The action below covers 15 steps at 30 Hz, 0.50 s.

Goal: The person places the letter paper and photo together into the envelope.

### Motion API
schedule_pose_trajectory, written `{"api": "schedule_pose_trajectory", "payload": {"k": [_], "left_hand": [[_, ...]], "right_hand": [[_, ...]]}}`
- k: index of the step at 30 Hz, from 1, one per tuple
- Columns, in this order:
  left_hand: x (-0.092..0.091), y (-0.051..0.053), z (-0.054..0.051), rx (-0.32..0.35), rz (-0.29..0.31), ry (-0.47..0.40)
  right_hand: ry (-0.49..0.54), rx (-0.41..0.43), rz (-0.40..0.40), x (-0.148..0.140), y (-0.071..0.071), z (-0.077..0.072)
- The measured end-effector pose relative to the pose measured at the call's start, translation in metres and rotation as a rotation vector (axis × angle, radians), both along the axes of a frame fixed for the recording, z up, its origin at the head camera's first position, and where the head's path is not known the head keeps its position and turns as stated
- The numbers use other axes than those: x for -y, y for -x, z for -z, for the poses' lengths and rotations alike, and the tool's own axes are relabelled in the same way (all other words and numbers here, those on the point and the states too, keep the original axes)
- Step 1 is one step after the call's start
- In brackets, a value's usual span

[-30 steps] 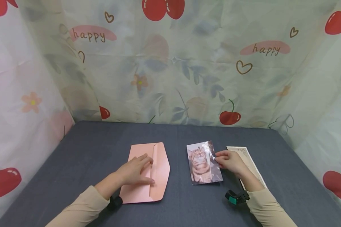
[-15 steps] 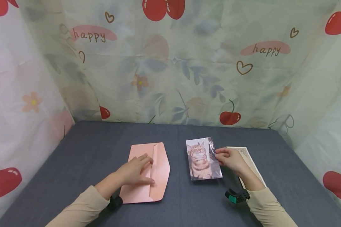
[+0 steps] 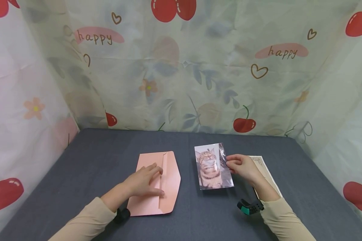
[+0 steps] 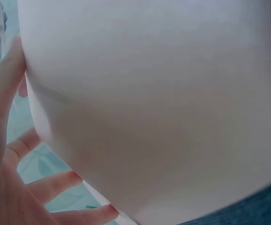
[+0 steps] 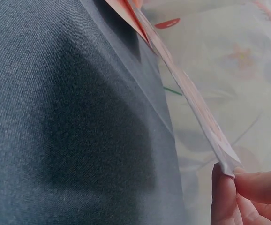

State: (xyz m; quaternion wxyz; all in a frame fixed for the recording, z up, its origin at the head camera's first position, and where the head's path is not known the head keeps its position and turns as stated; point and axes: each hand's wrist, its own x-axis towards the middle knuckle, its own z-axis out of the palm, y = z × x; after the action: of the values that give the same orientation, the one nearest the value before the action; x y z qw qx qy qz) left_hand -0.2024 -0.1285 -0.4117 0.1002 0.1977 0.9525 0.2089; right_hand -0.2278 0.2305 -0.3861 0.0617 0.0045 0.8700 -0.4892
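Note:
My right hand (image 3: 244, 169) pinches the right edge of a photo of a tabby cat (image 3: 209, 169), lifted a little off the table. The right wrist view shows the photo (image 5: 196, 115) nearly edge-on, its edge between thumb and finger. My left hand (image 3: 143, 180) rests with spread fingers on a pink envelope (image 3: 147, 206); its fingertips touch the edge of the pocket. The envelope's flap (image 3: 172, 180) lies unfolded to the right. In the left wrist view the envelope (image 4: 154, 103) fills most of the picture.
A cream card with a dark ornate corner (image 3: 269, 177) lies to the right, partly hidden under my right forearm. Dark grey cloth (image 3: 211, 217) covers the table. A patterned curtain (image 3: 184, 87) stands behind it and along both sides.
The photo has risen slightly, then shifted a little to the left with my right hand. My left hand and the envelope stay where they were.

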Motion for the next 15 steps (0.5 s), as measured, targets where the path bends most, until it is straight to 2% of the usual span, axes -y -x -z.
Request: {"api": "schedule_pose_trajectory", "payload": {"k": [15], "left_hand": [[0.004,-0.002,0.005,-0.018,0.015,0.005]], "right_hand": [[0.033,-0.050,-0.031,0.012,-0.004,0.001]]}}
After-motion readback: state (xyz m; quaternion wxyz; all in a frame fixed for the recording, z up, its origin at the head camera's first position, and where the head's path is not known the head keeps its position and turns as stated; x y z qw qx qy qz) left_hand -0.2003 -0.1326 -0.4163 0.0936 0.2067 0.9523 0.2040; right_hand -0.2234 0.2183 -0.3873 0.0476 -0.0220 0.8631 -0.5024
